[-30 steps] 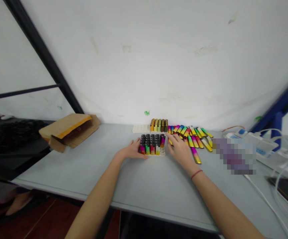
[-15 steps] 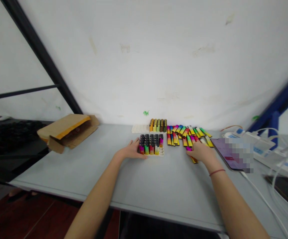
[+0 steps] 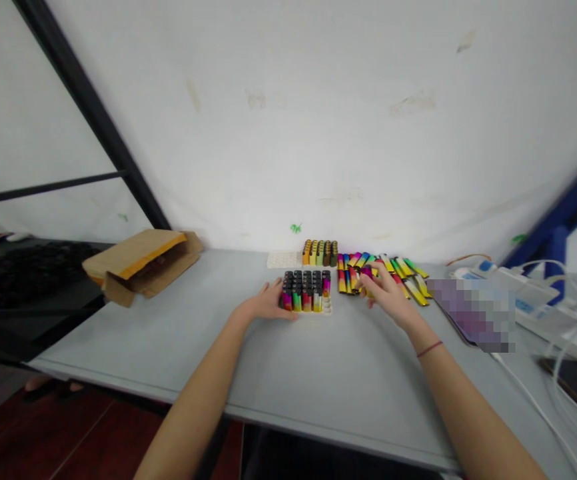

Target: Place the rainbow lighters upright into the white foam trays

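Note:
My left hand [image 3: 264, 304] is wrapped round the left end of a white tray [image 3: 327, 309], thumb along its front and fingers behind. Upright in this tray stand rows of lighters [image 3: 307, 293] with black tops and shiny rainbow bodies; a few holes show at its front right corner. My right hand [image 3: 384, 293] is raised a little right of the tray, its fingers closed on one lighter with a purple end [image 3: 367, 271]. Behind and beside that hand lie several loose metallic rainbow lighters [image 3: 413, 291], partly hidden by it.
A second white tray [image 3: 281, 260] by the wall holds gold-topped lighters [image 3: 320, 253] at its right end. An open cardboard box [image 3: 141, 263] lies at left. To the right are a phone [image 3: 461, 313], power strips [image 3: 533, 293], cables and a dark phone [image 3: 576, 383].
My right hand has lifted a lighter from the front of the loose pile and moved left and up with it. My left hand stays on the tray. The view has shifted slightly.

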`<state>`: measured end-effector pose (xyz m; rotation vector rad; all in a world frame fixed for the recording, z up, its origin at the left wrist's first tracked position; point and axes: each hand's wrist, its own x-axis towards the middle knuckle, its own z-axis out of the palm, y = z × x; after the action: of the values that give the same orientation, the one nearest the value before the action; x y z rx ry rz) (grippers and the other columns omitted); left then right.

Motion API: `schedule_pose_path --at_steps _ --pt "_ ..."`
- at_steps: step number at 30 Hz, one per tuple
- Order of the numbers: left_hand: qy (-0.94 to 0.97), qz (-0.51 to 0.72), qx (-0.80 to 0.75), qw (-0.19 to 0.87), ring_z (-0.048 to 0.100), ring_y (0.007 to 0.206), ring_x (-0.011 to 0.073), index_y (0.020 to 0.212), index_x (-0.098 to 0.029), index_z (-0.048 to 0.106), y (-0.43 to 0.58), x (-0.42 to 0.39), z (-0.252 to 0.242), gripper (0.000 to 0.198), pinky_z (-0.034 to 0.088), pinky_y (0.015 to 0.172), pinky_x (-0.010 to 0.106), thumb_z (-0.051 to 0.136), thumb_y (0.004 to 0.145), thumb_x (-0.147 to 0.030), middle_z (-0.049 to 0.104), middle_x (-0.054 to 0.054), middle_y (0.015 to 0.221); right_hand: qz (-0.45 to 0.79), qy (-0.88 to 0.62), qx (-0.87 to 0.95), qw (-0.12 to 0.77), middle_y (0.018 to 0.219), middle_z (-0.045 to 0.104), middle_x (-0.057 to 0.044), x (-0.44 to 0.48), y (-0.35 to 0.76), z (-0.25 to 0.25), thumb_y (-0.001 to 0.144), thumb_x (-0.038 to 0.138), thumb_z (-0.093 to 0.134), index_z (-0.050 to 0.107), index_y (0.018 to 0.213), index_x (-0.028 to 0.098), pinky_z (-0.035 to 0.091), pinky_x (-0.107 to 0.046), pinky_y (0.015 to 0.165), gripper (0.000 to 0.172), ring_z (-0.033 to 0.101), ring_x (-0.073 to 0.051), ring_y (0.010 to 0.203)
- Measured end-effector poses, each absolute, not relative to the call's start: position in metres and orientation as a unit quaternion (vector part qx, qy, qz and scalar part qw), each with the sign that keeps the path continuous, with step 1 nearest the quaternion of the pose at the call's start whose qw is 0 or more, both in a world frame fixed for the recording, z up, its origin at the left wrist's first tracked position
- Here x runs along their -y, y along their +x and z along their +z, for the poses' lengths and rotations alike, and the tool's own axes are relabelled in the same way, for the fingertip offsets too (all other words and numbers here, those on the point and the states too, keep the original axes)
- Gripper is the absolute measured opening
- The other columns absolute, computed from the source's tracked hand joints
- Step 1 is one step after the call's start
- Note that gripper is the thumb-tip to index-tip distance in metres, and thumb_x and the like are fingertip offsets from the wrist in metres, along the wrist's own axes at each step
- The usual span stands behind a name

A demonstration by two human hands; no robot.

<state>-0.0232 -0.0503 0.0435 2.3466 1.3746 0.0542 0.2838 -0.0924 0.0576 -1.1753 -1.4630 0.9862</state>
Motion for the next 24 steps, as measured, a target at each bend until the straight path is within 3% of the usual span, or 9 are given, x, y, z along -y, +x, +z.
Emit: schedule_pose_path --at_steps 5,9,12,16,20,24 --pt "0.839 0.013 -0.500 0.213 0.002 0.142 0.0318 0.149 -0.017 0.009 -0.023 0.051 0.045 0.114 0.000 0.114 0.051 0.064 0.063 -0.067 0.005 0.011 0.155 0.536 -0.384 0.450 0.603 0.064 0.054 0.008 0.087 0.272 0.046 0.075 0.051 0.063 0.040 0.105 0.031 0.041 -0.021 0.047 0.043 0.051 -0.011 0.053" --pt "0.840 0.010 -0.501 0.208 0.001 0.141 0.0339 0.149 -0.019 0.010 -0.022 0.050 0.044 0.113 0.002 0.113 0.052 0.064 0.063 -0.068 0.006 0.011 0.155 0.586 -0.387 0.381 0.601 0.055 0.043 0.006 0.079 0.270 0.039 0.076 0.059 0.057 0.048 0.083 0.023 0.035 -0.021 0.039 0.037 0.039 -0.009 0.043" --pt "0.841 0.008 -0.504 0.200 0.002 0.141 0.0346 0.149 -0.020 0.009 -0.022 0.050 0.044 0.113 0.004 0.113 0.053 0.064 0.063 -0.068 0.007 0.011 0.155 0.597 -0.385 0.361 0.604 0.052 0.039 0.002 0.074 0.270 0.036 0.079 0.069 0.043 0.046 0.064 0.021 0.023 -0.021 0.033 0.051 0.034 -0.009 0.040" --pt "0.842 0.008 -0.502 0.198 0.003 0.141 0.0340 0.149 -0.020 0.009 -0.022 0.051 0.044 0.113 0.004 0.113 0.052 0.063 0.063 -0.068 0.006 0.011 0.155 0.610 -0.374 0.337 0.611 0.050 0.043 0.001 0.073 0.268 0.035 0.077 0.076 0.039 0.042 0.060 0.022 0.023 -0.020 0.032 0.057 0.037 -0.009 0.040" --pt "0.841 0.012 -0.500 0.205 0.003 0.142 0.0331 0.149 -0.018 0.009 -0.023 0.051 0.044 0.113 0.001 0.113 0.052 0.063 0.063 -0.067 0.006 0.011 0.156 0.626 -0.386 0.330 0.591 0.041 0.033 0.006 0.077 0.267 0.037 0.077 0.078 0.035 0.039 0.058 0.022 0.031 -0.022 0.034 0.059 0.033 -0.009 0.034" --pt "0.841 0.016 -0.497 0.213 0.001 0.142 0.0322 0.149 -0.019 0.010 -0.023 0.050 0.043 0.113 0.000 0.113 0.052 0.064 0.062 -0.068 0.005 0.010 0.156 0.594 -0.453 0.315 0.586 0.035 0.023 0.008 0.083 0.264 0.043 0.079 0.075 0.031 0.033 0.051 0.023 0.018 -0.020 0.028 0.059 0.020 -0.007 0.028"
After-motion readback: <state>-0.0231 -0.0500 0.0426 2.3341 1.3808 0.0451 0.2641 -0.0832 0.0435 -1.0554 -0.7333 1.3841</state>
